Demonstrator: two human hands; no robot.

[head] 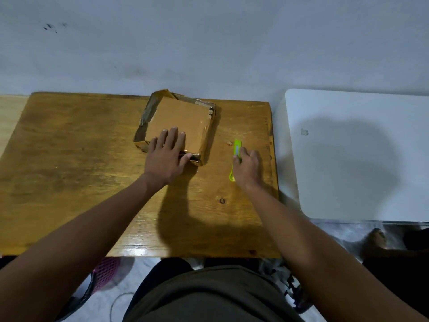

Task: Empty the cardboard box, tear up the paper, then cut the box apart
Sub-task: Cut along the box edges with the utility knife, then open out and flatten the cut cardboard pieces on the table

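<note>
Wooden tabletop (81, 159) carries cardboard box (183, 119), flaps closed, far-centre, uncut, no torn paper visible; left hand (166, 159) flat on its near edge, right hand (248, 169) gripping green cutter (236, 149); looks barely started.

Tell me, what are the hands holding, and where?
The right hand grips the green cutter around its middle. The left hand holds nothing, resting flat on the cardboard box.

Looks like a plain room at someone's home, not a proper workshop. There's a scuffed wooden worktop (81, 159) pushed against a bare grey wall (209, 43), white table (359, 159) beside it, pink mesh shoe (105, 273) underneath.
</note>
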